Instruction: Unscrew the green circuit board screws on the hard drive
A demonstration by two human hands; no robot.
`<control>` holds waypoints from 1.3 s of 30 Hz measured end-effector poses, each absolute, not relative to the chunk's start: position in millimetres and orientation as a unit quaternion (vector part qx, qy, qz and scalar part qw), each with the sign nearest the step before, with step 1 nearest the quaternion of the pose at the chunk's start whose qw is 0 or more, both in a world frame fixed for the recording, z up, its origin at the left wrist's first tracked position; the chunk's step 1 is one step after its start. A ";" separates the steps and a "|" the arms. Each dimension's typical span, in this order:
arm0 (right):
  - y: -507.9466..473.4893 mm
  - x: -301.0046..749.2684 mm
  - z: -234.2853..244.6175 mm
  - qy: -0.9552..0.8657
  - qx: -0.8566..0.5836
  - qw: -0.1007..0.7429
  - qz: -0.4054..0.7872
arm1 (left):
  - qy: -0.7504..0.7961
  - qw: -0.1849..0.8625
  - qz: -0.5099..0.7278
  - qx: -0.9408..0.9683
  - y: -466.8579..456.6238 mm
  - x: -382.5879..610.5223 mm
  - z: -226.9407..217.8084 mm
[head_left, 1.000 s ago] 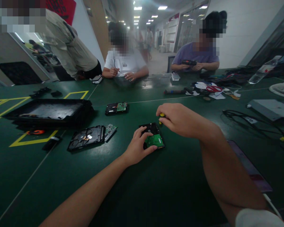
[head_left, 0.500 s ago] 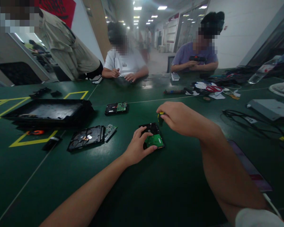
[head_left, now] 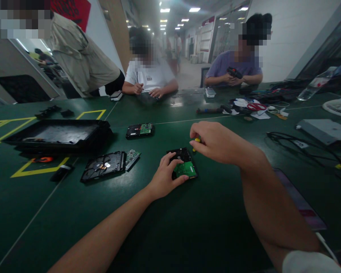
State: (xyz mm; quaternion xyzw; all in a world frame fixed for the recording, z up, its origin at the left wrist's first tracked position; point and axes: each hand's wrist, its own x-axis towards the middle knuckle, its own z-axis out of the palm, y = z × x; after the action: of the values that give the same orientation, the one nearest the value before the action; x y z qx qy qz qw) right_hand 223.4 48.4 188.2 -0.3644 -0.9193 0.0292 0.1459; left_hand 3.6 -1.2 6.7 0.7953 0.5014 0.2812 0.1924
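Note:
A hard drive [head_left: 190, 169] lies on the table in front of me, its green circuit board facing up. My left hand [head_left: 168, 175] holds it down, with the thumb along the near edge and the fingers over the left side. Just beyond the drive's far right corner, my right hand [head_left: 208, 142] is closed around a small yellow and dark screwdriver [head_left: 197, 140]. Most of the handle is hidden by the fingers, and I cannot make out whether the tip touches the drive.
To the left lie an opened drive [head_left: 104, 166], a loose circuit board [head_left: 132, 159] and a black tray [head_left: 57, 132]. Another drive [head_left: 140, 130] sits farther back. On the right are black cables [head_left: 295, 142], a grey box [head_left: 324, 131] and a phone [head_left: 299, 201]. Several people are across the table.
My right hand has turned, and its fingers have shifted on the screwdriver, which shows less of its handle. My left hand and the drive stay put. A person opposite has tilted a handheld device.

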 end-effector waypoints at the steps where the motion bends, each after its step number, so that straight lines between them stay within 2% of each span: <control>1: 49.3 223.7 188.0 -0.922 -0.359 0.143 0.026 | 0.502 0.190 0.282 0.795 -1.0 3.6 6.1; 39: 54.8 231.1 184.5 -0.934 -0.329 0.128 0.046 | 0.503 0.195 0.281 0.794 -1.2 4.2 6.8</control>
State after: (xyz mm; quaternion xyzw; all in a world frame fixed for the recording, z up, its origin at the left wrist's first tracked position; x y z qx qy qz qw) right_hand 231.1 54.8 184.5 -0.3291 -0.9344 0.0461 0.1282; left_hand 4.2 -1.2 6.8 0.7938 0.5029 0.2813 0.1946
